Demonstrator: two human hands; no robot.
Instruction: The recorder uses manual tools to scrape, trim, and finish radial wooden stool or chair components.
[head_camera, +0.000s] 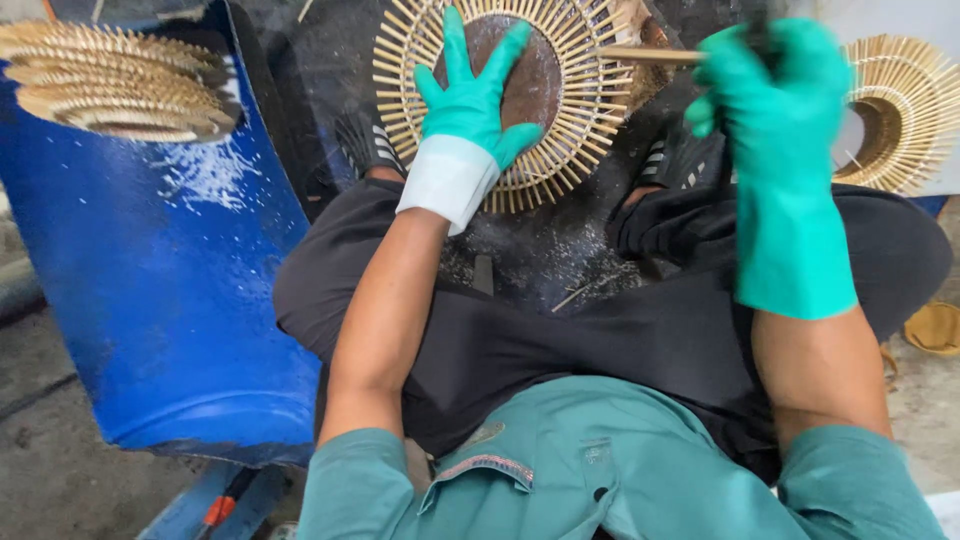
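left hand (478, 95) lies flat, fingers spread, on the sunburst frame (520, 100); right hand (770, 90), at three o'clock, is clenched round a blurred brush handle (650, 55). i'd keep that palm pressed firm so the frame can't slide.

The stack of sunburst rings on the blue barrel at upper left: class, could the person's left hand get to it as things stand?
Probably yes. The left hand lies flat on the ring on the floor, holding nothing, and only bare blue barrel lies between it and the stack.
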